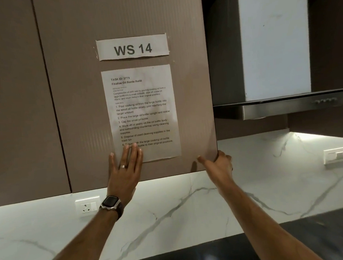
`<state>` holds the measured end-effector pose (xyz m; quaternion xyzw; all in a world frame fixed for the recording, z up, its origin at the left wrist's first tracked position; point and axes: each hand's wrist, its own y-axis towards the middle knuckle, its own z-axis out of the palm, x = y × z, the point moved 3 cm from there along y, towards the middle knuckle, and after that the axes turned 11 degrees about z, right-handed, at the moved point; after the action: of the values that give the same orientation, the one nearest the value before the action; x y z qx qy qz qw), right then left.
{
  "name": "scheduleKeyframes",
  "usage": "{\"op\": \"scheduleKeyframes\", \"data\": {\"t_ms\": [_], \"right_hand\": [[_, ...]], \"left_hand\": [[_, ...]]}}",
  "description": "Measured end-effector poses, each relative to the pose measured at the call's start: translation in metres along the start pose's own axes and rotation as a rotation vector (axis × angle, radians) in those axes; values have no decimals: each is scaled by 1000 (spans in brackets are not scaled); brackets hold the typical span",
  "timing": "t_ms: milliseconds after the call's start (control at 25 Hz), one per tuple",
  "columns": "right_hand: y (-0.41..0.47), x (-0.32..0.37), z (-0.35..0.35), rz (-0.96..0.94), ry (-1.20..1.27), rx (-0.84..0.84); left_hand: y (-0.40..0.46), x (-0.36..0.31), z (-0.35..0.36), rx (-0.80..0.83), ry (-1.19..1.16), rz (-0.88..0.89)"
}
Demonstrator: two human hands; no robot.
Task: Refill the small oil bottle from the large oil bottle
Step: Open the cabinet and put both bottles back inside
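Neither oil bottle is in view. My left hand (126, 169) lies flat with straight fingers against the brown upper cabinet door (80, 116), its fingertips over the bottom of a taped task sheet (143, 113). My right hand (217, 165) grips the door's lower right corner, thumb on the front face and fingers curled behind the edge. The door looks closed or nearly so. A watch sits on my left wrist and a ring on one finger.
A "WS 14" label (132, 47) is taped above the sheet. A chimney hood (282, 105) hangs to the right. White marble backsplash (172, 211) carries a socket (88, 206) and a switch plate (340, 155). The dark countertop (296, 241) runs along the bottom right.
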<state>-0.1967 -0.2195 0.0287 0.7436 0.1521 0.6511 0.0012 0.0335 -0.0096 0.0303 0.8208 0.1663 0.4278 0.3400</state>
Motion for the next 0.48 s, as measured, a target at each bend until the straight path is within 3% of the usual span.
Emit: {"op": "scheduleKeyframes", "data": {"t_ms": [280,480], "right_hand": [[-81,-9,-60,-43,266,191],[-185,-15,-100,-160,404,234]], "left_hand": [[-25,-5,-21,-150,-70,-16],[-57,-5,-66,-298,-357,-178]]}}
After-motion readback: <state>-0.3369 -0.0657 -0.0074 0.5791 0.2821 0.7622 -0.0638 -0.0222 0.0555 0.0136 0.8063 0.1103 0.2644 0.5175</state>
